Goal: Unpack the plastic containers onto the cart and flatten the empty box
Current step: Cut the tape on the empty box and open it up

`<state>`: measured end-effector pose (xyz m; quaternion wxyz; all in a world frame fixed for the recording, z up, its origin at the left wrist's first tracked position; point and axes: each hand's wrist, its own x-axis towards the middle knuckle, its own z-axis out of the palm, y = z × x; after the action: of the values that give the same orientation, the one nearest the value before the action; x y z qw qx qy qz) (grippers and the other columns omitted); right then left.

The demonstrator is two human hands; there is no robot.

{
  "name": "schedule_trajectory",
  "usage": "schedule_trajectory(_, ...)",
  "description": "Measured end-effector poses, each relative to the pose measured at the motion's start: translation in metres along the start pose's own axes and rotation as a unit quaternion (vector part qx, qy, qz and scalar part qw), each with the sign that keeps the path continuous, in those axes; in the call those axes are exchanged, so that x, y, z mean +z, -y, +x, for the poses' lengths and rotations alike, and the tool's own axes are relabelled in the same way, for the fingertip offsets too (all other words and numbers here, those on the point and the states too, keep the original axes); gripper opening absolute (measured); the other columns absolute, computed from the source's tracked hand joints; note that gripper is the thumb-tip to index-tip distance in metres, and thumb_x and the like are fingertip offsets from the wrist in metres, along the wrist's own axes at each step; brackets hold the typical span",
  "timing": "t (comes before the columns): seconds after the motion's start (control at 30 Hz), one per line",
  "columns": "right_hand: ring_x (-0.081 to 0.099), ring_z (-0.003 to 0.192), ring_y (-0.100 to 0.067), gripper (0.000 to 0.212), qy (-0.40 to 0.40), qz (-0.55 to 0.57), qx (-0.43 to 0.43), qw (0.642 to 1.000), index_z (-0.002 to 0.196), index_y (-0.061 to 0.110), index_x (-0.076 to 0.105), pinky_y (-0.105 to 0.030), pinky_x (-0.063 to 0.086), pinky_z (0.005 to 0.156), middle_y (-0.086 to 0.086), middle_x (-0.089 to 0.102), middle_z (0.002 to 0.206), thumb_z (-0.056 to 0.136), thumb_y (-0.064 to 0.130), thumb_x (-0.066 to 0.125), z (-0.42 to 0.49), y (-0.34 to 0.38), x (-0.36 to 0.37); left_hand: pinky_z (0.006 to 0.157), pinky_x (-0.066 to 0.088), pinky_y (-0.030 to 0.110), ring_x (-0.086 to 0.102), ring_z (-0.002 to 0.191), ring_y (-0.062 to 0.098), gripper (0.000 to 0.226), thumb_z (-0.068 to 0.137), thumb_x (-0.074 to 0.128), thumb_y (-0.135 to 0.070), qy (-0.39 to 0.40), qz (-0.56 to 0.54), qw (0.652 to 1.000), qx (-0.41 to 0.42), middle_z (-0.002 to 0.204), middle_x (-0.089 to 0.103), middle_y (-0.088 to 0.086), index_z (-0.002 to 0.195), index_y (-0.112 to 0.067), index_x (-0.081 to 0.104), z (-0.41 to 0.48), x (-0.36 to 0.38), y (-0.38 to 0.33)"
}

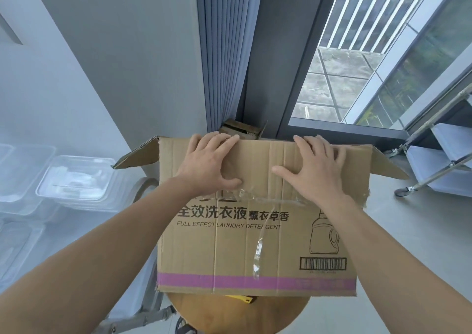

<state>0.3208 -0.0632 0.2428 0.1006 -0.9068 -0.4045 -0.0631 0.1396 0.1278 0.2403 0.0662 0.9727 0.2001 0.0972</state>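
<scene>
A brown cardboard box printed "Full Effect Laundry Detergent" lies in front of me on a round wooden stool. Its end flaps stick out at the left and the right. My left hand lies on the box's upper panel, its fingers hooked over the far edge. My right hand presses flat on the same panel with its fingers spread. Several clear plastic containers sit stacked on the cart at the left.
A metal cart frame stands at the lower left under the containers. A second wheeled rack with white shelves stands at the right. Blue curtains and a window fill the wall ahead. Another piece of cardboard shows behind the box.
</scene>
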Motion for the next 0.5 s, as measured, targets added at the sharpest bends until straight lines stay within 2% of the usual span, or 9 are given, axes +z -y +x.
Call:
schedule_trajectory(0.1,0.004,0.154,-0.024,0.092,-0.004,-0.001,0.025,1.000,0.155,0.032,0.025,-0.068,0.007,0.115,0.000,0.018,0.165,0.081,0.083,0.042,-0.015,-0.007,0.010,0.119,0.006,0.040,0.027,0.141,0.018,0.100,0.073,0.066,-0.072,-0.010,-0.018,1.000,0.006,0.150,0.038,-0.006,0.155,-0.029,0.026,0.008,0.005,0.004)
schedule_trajectory(0.2,-0.003,0.154,-0.025,0.096,0.009,-0.008,0.036,0.999,0.157,0.032,0.019,-0.071,0.006,0.113,0.000,0.008,0.167,0.080,0.084,0.042,-0.021,-0.008,0.011,0.118,0.004,0.039,0.030,0.138,0.018,0.100,0.072,0.068,-0.071,-0.028,-0.029,0.999,0.016,0.148,0.041,-0.006,0.154,-0.028,0.030,0.010,0.012,0.005)
schedule_trajectory(0.33,-0.004,0.154,-0.021,0.101,0.016,-0.008,0.025,1.000,0.157,0.031,0.017,-0.067,0.002,0.116,0.002,0.011,0.167,0.077,0.087,0.039,-0.002,-0.009,0.000,0.117,0.005,0.038,0.031,0.138,0.019,0.101,0.072,0.070,-0.071,-0.039,-0.035,0.998,0.020,0.148,0.042,-0.005,0.153,-0.026,0.031,0.013,0.013,0.007)
schedule_trajectory(0.43,0.003,0.153,-0.019,0.098,0.056,0.006,-0.002,0.998,0.156,0.033,0.020,-0.066,0.003,0.119,0.004,0.022,0.162,0.077,0.082,0.052,0.010,-0.007,-0.002,0.120,0.002,0.038,0.026,0.143,0.019,0.101,0.073,0.069,-0.070,-0.039,-0.035,0.999,0.012,0.151,0.040,-0.004,0.154,-0.025,0.030,0.013,0.011,0.005)
schedule_trajectory(0.5,0.008,0.152,-0.020,0.097,0.046,0.013,-0.007,0.999,0.154,0.033,0.024,-0.065,0.003,0.118,0.005,0.027,0.158,0.076,0.078,0.059,0.011,-0.007,0.001,0.123,-0.001,0.040,0.017,0.150,0.020,0.099,0.076,0.067,-0.068,-0.067,-0.040,0.997,-0.013,0.157,0.034,-0.002,0.154,-0.022,0.028,0.001,0.015,0.006)
